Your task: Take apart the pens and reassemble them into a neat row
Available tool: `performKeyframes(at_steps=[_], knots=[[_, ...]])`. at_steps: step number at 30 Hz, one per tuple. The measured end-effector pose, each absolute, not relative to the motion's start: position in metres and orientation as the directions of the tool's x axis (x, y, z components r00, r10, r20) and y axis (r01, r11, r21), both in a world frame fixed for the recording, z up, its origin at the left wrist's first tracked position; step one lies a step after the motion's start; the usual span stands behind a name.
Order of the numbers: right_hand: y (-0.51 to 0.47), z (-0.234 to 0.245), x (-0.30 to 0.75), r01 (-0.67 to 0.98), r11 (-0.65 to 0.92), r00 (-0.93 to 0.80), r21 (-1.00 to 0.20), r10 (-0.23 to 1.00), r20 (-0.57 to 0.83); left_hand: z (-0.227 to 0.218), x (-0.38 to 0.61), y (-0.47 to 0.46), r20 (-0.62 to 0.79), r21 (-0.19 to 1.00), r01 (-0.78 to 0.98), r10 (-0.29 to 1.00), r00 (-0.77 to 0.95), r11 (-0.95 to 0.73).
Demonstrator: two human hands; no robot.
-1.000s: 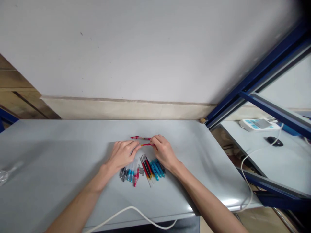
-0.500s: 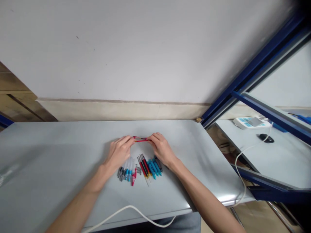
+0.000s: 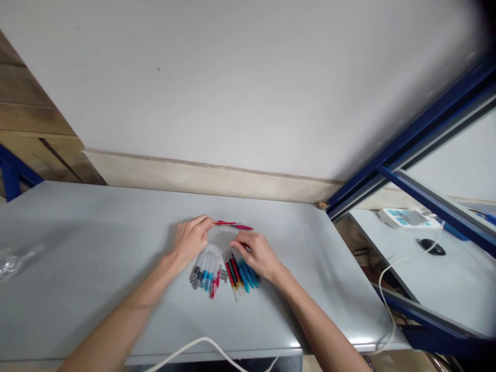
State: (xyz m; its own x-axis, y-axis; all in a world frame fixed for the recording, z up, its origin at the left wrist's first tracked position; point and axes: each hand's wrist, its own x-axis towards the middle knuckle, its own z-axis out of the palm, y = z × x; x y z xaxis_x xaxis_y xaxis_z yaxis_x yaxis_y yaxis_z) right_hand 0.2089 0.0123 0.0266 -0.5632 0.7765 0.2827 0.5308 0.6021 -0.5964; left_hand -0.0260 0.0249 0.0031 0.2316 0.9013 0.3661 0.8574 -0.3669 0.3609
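Note:
My left hand [image 3: 194,237] is closed, pinching a thin red pen refill [image 3: 227,223] that points right. Beyond the refill's tip, a dark pink-red pen barrel [image 3: 244,227] lies on the table. My right hand [image 3: 258,253] is held with its fingers curled together just above the loose refills; what is between its fingertips, if anything, I cannot make out. Below the hands lie several red and black refills [image 3: 233,268], several blue pen barrels [image 3: 248,276] partly under my right hand, and clear pen parts [image 3: 205,266] with grey and blue ends. A red clip-like part [image 3: 215,284] lies beside them.
The grey table [image 3: 116,289] runs along a white wall. Clear plastic wrapping [image 3: 11,266] lies at the far left. A white cable [image 3: 205,339] crosses the front edge. A blue metal frame [image 3: 372,175] stands at right; beyond it are a black mouse [image 3: 432,247] and a white device [image 3: 408,218].
My right hand has let go of the red parts and drawn back toward the loose refills, leaving the pink-red barrel on the table. My left hand still holds the refill. The view has tilted.

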Motion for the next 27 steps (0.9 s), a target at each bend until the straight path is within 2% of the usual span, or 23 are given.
performKeyframes(at_steps=[2,6,11,17,22,27], knots=[[0.008,0.025,0.204,0.479,0.636,-0.648,-0.605,0.721,0.245,0.004,-0.026,0.025,0.362,0.373,0.853,0.904,0.229,-0.365],[0.004,0.022,0.199,0.490,0.628,-0.692,-0.605,0.702,0.168,0.004,-0.026,0.025,0.360,0.383,0.851,0.907,0.220,-0.359],[0.004,0.020,0.198,0.465,0.638,-0.700,-0.614,0.689,0.187,0.004,-0.025,0.024,0.359,0.374,0.850,0.903,0.235,-0.370],[0.005,0.019,0.197,0.469,0.554,-0.671,-0.688,0.730,0.131,0.004,-0.023,0.023,0.363,0.378,0.841,0.898,0.250,-0.387],[0.007,0.022,0.198,0.357,0.595,-0.737,-0.720,0.653,0.175,0.005,-0.021,0.022,0.354,0.375,0.845,0.901,0.250,-0.382],[0.006,0.030,0.203,0.372,0.541,-0.755,-0.755,0.650,0.094,0.005,-0.021,0.022,0.348,0.371,0.848,0.903,0.250,-0.378]])
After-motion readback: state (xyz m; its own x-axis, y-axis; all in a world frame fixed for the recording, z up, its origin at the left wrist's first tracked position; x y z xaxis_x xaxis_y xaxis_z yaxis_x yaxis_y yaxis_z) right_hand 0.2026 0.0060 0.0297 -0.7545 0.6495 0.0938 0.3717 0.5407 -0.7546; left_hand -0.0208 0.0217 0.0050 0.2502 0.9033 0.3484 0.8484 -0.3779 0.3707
